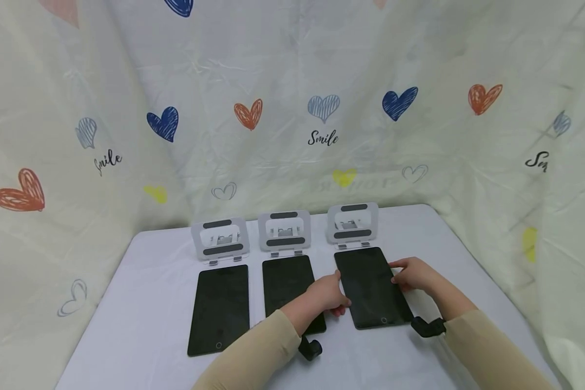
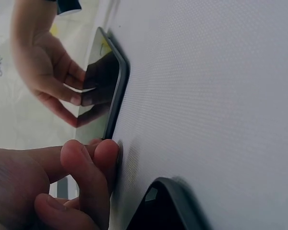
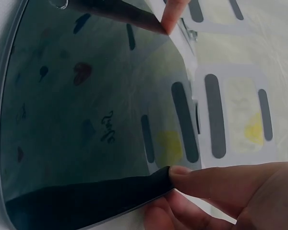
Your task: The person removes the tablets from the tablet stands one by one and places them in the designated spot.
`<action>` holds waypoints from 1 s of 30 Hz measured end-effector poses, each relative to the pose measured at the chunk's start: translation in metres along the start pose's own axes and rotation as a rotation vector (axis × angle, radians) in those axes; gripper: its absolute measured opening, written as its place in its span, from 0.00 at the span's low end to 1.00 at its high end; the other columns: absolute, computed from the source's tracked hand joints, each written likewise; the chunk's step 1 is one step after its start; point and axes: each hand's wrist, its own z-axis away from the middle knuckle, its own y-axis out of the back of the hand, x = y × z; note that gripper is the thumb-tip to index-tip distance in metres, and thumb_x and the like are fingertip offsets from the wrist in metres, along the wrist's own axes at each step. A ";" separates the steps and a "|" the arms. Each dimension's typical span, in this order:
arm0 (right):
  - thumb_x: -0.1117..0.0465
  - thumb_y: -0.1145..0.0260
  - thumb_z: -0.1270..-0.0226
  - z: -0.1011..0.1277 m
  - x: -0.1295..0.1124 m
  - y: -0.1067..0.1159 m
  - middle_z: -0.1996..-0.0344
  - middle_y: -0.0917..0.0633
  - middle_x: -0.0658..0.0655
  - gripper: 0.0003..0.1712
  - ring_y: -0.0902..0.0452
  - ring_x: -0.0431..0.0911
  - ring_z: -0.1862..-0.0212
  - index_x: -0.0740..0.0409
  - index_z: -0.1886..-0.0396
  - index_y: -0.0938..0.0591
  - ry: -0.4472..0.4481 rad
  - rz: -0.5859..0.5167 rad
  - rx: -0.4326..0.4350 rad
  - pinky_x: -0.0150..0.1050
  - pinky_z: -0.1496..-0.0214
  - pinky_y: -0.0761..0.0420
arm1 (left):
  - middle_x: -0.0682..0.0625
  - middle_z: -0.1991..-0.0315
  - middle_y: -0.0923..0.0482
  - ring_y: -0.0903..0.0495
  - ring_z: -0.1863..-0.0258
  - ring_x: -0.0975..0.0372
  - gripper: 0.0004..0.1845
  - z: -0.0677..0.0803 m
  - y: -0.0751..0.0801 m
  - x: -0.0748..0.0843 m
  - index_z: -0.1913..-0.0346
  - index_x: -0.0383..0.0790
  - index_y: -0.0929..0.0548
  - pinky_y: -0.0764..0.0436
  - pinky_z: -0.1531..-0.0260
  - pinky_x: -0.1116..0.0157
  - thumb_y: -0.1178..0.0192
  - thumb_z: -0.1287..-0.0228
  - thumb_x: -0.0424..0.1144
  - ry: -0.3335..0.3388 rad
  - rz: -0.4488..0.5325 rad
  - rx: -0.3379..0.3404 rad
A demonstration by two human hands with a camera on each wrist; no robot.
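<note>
On the right side of the table lies a black tablet (image 1: 370, 287), its round button towards me. My left hand (image 1: 326, 295) grips its left edge, with the forearm passing over a middle tablet (image 1: 285, 273). Along the opposite edge, my right hand (image 1: 416, 275) pinches the same tablet; the right wrist view shows the thumb (image 3: 182, 173) on top and other fingers below the edge. Whether the tablet is raised off the table I cannot tell. Beyond its far end stands a grey-white tablet stand (image 1: 352, 234) with dark pads.
A third tablet (image 1: 219, 309) lies at the left, screen up. Two more stands, the left one (image 1: 222, 249) and the middle one (image 1: 285, 241), stand behind the tablets. A white cloth covers the table (image 1: 141, 303). Behind it hangs a curtain (image 1: 283, 162) printed with hearts.
</note>
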 end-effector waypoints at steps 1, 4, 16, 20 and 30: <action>0.70 0.33 0.39 0.000 0.000 0.000 0.70 0.19 0.59 0.32 0.24 0.46 0.74 0.74 0.34 0.29 0.001 0.009 -0.002 0.40 0.69 0.19 | 0.51 0.84 0.19 0.21 0.87 0.61 0.46 0.001 0.000 0.000 0.22 0.40 0.43 0.26 0.82 0.67 0.30 0.39 0.39 -0.002 -0.001 0.001; 0.71 0.33 0.40 -0.001 -0.002 0.000 0.70 0.19 0.59 0.32 0.24 0.45 0.76 0.75 0.35 0.29 0.002 0.034 -0.002 0.39 0.70 0.19 | 0.51 0.84 0.19 0.21 0.87 0.61 0.46 0.003 -0.001 0.000 0.22 0.40 0.43 0.26 0.81 0.67 0.30 0.39 0.39 0.001 0.002 0.004; 0.70 0.34 0.39 -0.007 -0.005 -0.005 0.74 0.19 0.58 0.29 0.24 0.45 0.77 0.76 0.38 0.27 0.016 0.126 0.020 0.39 0.71 0.20 | 0.51 0.84 0.19 0.21 0.87 0.61 0.46 -0.001 -0.002 -0.003 0.22 0.41 0.44 0.26 0.81 0.66 0.30 0.40 0.40 0.000 -0.014 0.022; 0.71 0.35 0.39 -0.005 -0.004 -0.006 0.80 0.21 0.55 0.29 0.25 0.44 0.78 0.77 0.38 0.27 0.049 0.146 0.017 0.39 0.71 0.22 | 0.51 0.84 0.19 0.21 0.87 0.60 0.46 -0.002 -0.001 -0.002 0.22 0.42 0.43 0.26 0.79 0.66 0.30 0.39 0.40 0.004 -0.015 0.028; 0.64 0.33 0.36 0.001 -0.001 0.000 0.69 0.18 0.60 0.31 0.23 0.45 0.75 0.75 0.37 0.28 0.063 0.149 0.020 0.40 0.70 0.21 | 0.54 0.82 0.21 0.22 0.85 0.62 0.37 -0.001 -0.001 -0.005 0.25 0.47 0.35 0.27 0.73 0.65 0.36 0.34 0.52 -0.003 -0.080 0.057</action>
